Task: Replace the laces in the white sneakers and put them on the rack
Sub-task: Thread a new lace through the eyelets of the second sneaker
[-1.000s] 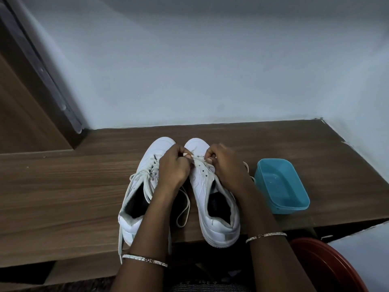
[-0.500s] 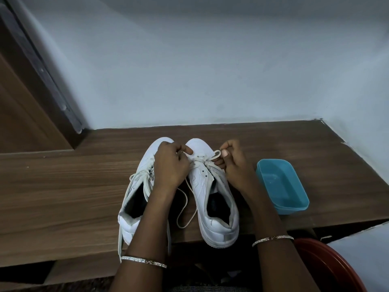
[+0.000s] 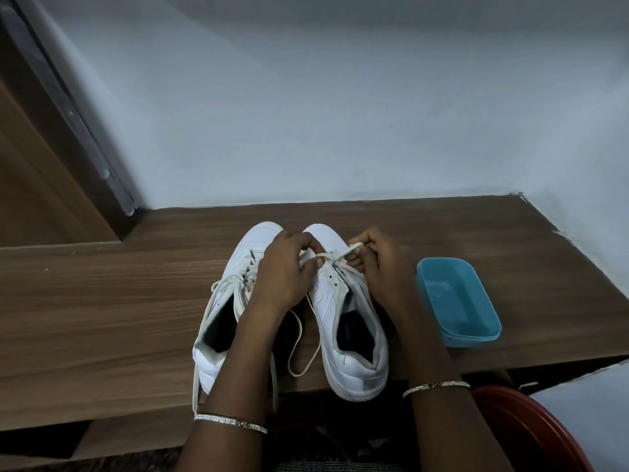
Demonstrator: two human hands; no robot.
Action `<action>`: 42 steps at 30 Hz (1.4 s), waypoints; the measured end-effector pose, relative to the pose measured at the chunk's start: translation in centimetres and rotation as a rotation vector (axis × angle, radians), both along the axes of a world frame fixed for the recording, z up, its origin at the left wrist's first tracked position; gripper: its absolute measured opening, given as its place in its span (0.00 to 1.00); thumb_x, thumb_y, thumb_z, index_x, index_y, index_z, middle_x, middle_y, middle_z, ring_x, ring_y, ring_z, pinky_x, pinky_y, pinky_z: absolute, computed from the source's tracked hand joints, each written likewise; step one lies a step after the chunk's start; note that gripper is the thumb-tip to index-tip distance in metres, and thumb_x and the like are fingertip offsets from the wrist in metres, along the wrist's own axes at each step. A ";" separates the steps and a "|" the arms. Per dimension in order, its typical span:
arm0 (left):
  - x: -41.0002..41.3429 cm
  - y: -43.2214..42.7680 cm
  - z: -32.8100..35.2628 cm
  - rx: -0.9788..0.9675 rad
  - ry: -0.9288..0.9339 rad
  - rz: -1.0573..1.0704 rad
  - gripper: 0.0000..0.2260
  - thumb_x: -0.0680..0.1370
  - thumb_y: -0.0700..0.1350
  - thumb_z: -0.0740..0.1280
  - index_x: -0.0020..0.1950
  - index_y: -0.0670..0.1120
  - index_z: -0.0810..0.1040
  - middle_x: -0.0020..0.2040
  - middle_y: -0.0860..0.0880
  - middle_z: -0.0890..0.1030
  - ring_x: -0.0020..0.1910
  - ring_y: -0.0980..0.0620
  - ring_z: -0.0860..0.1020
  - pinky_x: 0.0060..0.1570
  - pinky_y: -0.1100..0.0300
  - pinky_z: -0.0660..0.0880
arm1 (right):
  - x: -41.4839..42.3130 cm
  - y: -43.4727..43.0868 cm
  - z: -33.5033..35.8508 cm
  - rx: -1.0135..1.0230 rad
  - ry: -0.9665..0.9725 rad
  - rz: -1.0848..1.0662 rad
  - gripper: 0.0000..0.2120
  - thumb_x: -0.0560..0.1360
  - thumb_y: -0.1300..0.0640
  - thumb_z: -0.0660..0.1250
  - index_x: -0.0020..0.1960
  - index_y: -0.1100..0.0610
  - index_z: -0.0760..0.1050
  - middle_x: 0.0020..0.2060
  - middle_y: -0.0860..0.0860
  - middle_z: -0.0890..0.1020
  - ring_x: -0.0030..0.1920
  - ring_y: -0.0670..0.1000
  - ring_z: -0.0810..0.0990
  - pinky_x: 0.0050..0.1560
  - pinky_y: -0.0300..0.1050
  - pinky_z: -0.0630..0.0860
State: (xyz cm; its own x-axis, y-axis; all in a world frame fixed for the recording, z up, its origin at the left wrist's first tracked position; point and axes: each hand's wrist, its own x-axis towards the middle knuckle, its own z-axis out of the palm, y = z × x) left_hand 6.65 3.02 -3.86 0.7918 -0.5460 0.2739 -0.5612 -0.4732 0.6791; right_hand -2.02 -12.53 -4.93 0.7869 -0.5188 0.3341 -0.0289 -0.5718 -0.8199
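Wooden surface (image 3: 102, 318) by a pale wall carries the left sneaker (image 3: 218, 338) and right sneaker (image 3: 357, 362) side by side. The left hand (image 3: 282, 277) has its grip curled round the right sneaker's front. The right hand (image 3: 384, 267) has its grip pinched on the lace (image 3: 354, 247) there. A blue tub (image 3: 476, 332) sits near.

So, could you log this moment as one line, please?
lacing right sneaker | left hand grips it | right hand pinches lace

No readable text, labels, brands or numbers anywhere; nothing legible on sneakers, container or tabletop.
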 end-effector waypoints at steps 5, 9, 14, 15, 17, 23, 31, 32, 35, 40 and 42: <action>0.0 -0.1 -0.4 0.022 -0.016 0.042 0.06 0.73 0.44 0.72 0.47 0.51 0.78 0.43 0.57 0.73 0.45 0.56 0.69 0.41 0.60 0.61 | 0.1 0.5 0.7 0.037 -0.048 -0.061 0.15 0.78 0.70 0.56 0.48 0.53 0.74 0.41 0.52 0.81 0.37 0.50 0.86 0.36 0.45 0.82; 0.3 0.0 -0.6 0.023 0.007 0.036 0.08 0.73 0.41 0.71 0.48 0.52 0.77 0.48 0.52 0.78 0.46 0.56 0.70 0.43 0.60 0.63 | 0.1 0.7 1.0 -0.048 -0.057 -0.042 0.11 0.79 0.67 0.60 0.53 0.55 0.76 0.43 0.45 0.80 0.36 0.43 0.84 0.36 0.37 0.79; 0.3 0.2 -0.2 -0.010 0.025 0.025 0.08 0.72 0.40 0.72 0.47 0.52 0.80 0.47 0.52 0.77 0.45 0.56 0.71 0.44 0.59 0.67 | 0.0 -0.2 0.2 -0.045 0.162 -0.051 0.07 0.73 0.52 0.74 0.49 0.52 0.80 0.39 0.44 0.81 0.38 0.41 0.80 0.38 0.32 0.72; 0.2 0.2 -0.1 -0.018 0.024 0.013 0.09 0.72 0.40 0.72 0.48 0.52 0.80 0.46 0.53 0.76 0.44 0.56 0.72 0.44 0.59 0.68 | 0.0 -0.2 0.0 -0.066 0.177 -0.053 0.07 0.73 0.51 0.74 0.48 0.52 0.82 0.39 0.45 0.82 0.38 0.41 0.80 0.39 0.34 0.72; -0.1 0.1 0.2 -0.038 0.023 -0.010 0.09 0.72 0.40 0.73 0.49 0.52 0.82 0.43 0.54 0.73 0.43 0.54 0.73 0.44 0.59 0.69 | 0.1 -0.3 -0.2 -0.041 0.159 -0.053 0.06 0.74 0.51 0.72 0.47 0.53 0.83 0.39 0.46 0.85 0.40 0.45 0.83 0.42 0.43 0.77; -0.4 -0.2 0.1 -0.027 0.008 0.003 0.04 0.73 0.45 0.74 0.45 0.53 0.82 0.42 0.53 0.71 0.42 0.51 0.74 0.43 0.55 0.73 | 0.2 0.1 0.0 -0.117 0.147 -0.140 0.05 0.79 0.58 0.65 0.47 0.59 0.74 0.40 0.49 0.82 0.42 0.55 0.81 0.41 0.49 0.71; -0.5 -0.5 0.1 -0.024 -0.016 -0.026 0.04 0.74 0.44 0.72 0.47 0.52 0.81 0.44 0.53 0.72 0.44 0.52 0.72 0.41 0.57 0.68 | 0.4 0.9 -0.2 -0.140 0.136 -0.151 0.13 0.75 0.64 0.64 0.49 0.46 0.67 0.40 0.47 0.85 0.41 0.50 0.85 0.45 0.53 0.80; -0.6 -0.5 0.1 -0.015 -0.016 -0.023 0.03 0.74 0.45 0.72 0.47 0.52 0.81 0.43 0.54 0.71 0.43 0.53 0.71 0.40 0.58 0.67 | 0.4 0.9 -0.2 -0.134 0.142 -0.137 0.17 0.74 0.65 0.65 0.49 0.44 0.65 0.40 0.47 0.85 0.41 0.50 0.85 0.44 0.55 0.81; -0.6 -0.7 0.0 -0.016 -0.022 -0.003 0.03 0.74 0.45 0.73 0.46 0.51 0.82 0.42 0.54 0.69 0.42 0.53 0.70 0.40 0.58 0.66 | 0.5 0.8 -0.2 -0.085 0.127 -0.100 0.20 0.70 0.65 0.61 0.48 0.40 0.62 0.39 0.48 0.84 0.40 0.52 0.85 0.43 0.59 0.81; -0.6 -0.9 -0.4 0.025 -0.058 -0.004 0.04 0.75 0.40 0.69 0.45 0.50 0.78 0.45 0.54 0.69 0.40 0.51 0.73 0.39 0.54 0.74 | 0.2 1.0 0.0 0.024 0.063 -0.094 0.17 0.76 0.66 0.57 0.47 0.43 0.67 0.37 0.47 0.84 0.37 0.47 0.85 0.43 0.58 0.83; -1.0 -1.1 -0.6 0.069 -0.085 -0.027 0.08 0.74 0.36 0.63 0.45 0.49 0.73 0.48 0.52 0.70 0.39 0.47 0.75 0.38 0.48 0.77 | 0.1 0.9 0.2 0.079 0.036 -0.093 0.12 0.78 0.64 0.59 0.47 0.46 0.71 0.39 0.49 0.85 0.37 0.46 0.85 0.43 0.57 0.83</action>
